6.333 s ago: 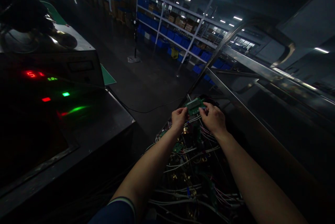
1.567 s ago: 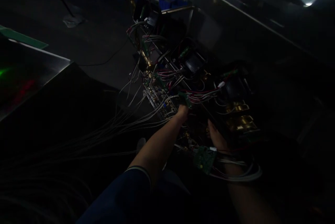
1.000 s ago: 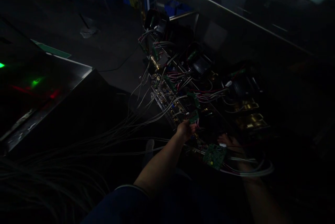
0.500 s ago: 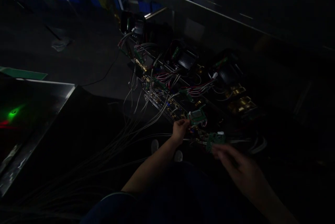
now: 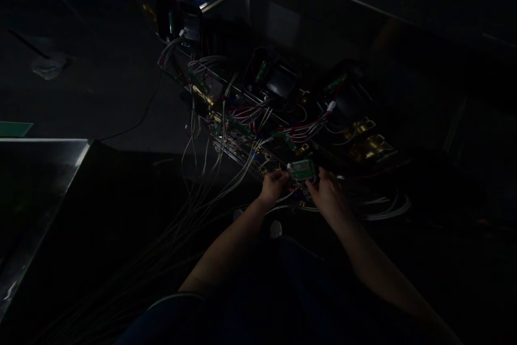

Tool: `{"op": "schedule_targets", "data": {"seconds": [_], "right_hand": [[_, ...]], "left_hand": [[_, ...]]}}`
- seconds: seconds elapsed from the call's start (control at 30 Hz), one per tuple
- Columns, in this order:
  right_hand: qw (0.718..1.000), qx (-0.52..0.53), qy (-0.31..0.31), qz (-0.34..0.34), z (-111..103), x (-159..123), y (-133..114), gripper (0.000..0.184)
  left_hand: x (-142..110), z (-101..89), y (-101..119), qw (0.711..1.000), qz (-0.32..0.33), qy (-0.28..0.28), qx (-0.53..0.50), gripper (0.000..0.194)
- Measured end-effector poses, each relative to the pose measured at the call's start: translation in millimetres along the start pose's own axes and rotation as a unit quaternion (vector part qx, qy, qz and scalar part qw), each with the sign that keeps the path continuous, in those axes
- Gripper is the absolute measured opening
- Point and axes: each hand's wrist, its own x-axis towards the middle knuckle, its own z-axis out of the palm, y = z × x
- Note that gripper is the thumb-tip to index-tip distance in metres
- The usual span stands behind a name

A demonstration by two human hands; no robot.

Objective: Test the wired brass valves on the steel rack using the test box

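Note:
A small green circuit board point(image 5: 301, 169) sits between my two hands above a rack of wired parts. My left hand point(image 5: 273, 185) pinches the board's left end, fingers closed. My right hand point(image 5: 328, 194) grips its right end from below, fingers curled on it. Under and behind the board runs a long metal rack point(image 5: 242, 143) strung with white and red wires point(image 5: 307, 128), brass fittings point(image 5: 365, 146) and black modules point(image 5: 278, 81). The scene is very dark.
Bundles of white cables point(image 5: 189, 210) trail from the rack down to the left. A steel machine top point(image 5: 44, 173) fills the left edge. A slanted metal panel point(image 5: 363, 16) stands behind the rack. The floor with a black cable point(image 5: 133, 127) lies beyond.
My right hand has come up from the lower right and taken the board's right end. The left hand kept its hold; the second green board that was by my right hand is out of sight.

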Motion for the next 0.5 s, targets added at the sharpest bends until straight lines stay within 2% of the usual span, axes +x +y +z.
{"op": "schedule_targets", "data": {"seconds": [0.2, 0.5], "right_hand": [[0.999, -0.015, 0.027, -0.008, 7, 3, 2, 0.026], [0.996, -0.026, 0.067, -0.046, 14, 0, 12, 0.015]], "left_hand": [[1, 0.3, -3, 1.000, 0.002, -0.015, 0.004, 0.033], [-3, 1.7, -2, 1.000, -0.007, 0.000, 0.027, 0.025]]}}
